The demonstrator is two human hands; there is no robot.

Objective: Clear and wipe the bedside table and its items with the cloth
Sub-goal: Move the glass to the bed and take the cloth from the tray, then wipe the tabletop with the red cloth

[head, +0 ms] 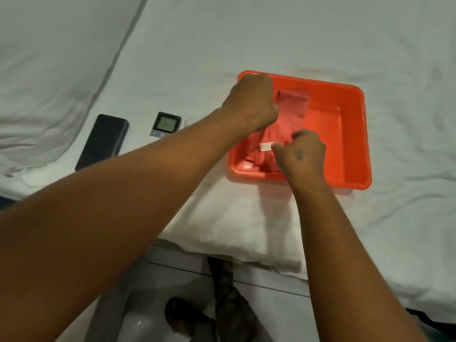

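At nine o'clock a dark power bank [102,141] and small digital clock [166,124] lie on the bed sheet [246,33]. The left hand [250,102] and right hand [302,154], fingers curled, pinch the pink cloth [271,141] inside the orange tray [355,144]; pulling hard may tip the tray on soft bedding.

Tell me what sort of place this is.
Most likely a bedroom: a bed with a white sheet, a tiled floor at its edge, and a small digital clock lying on the sheet beside an orange tray.
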